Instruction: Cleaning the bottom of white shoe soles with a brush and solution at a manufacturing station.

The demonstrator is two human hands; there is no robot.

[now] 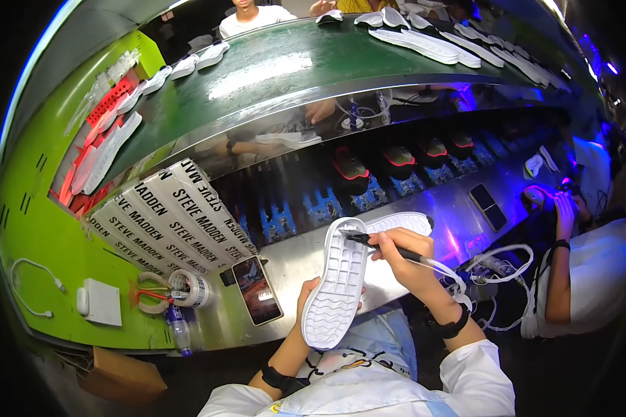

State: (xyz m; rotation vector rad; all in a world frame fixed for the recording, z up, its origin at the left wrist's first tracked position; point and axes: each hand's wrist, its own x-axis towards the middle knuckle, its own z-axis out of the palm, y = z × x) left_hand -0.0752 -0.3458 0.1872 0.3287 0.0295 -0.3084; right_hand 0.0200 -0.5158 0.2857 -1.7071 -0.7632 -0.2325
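Observation:
A white shoe sole (334, 299) stands nearly upright in front of me, its grid-patterned cavity and wavy lower part facing me. My left hand (308, 295) is closed round its left edge, with part of the fingers hidden behind it. A slim black pen-shaped tool (358, 238) is pinched in my right hand (405, 254). Its tip is at the top of the sole, inside the rim; whether it touches is too small to tell. From its rear end a white cord (446, 270) runs down to the right. Behind the held sole, another white sole (417, 222) lies on the metal bench.
A green conveyor (257, 69) carries white soles (424, 45) beyond the bench. At left are a box in printed paper (167, 219), tape rolls (190, 288), a bottle (179, 332) and a lit phone (257, 290). Another phone (488, 207) and a co-worker's hand (565, 207) are at right.

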